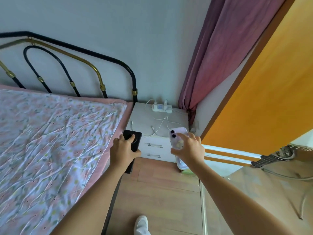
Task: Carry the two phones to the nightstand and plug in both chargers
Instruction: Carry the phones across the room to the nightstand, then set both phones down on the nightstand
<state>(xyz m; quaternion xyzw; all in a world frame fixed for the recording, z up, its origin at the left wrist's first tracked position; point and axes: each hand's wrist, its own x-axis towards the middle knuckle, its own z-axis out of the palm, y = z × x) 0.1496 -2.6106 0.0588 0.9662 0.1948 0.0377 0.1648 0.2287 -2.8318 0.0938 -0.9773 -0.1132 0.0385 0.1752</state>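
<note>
My left hand (122, 149) grips a black phone (135, 140), back side up, held in the air just in front of the nightstand's left front corner. In my right hand (189, 146) is a lilac phone (176, 135) in a clear case, camera lenses up, hovering over the right front corner. The white nightstand (145, 116) stands between the bed and the wall. At its back lies a white power strip (160, 107) with two white plugs in it. Loose white charger cables (160, 123) trail across the top, their ends near the front edge.
A bed with a floral sheet (50, 133) and a black and brass metal headboard (84, 65) fills the left. A pink curtain (220, 56) hangs behind the nightstand on the right, beside an orange door (262, 99). My white shoe (141, 224) stands on the wood floor.
</note>
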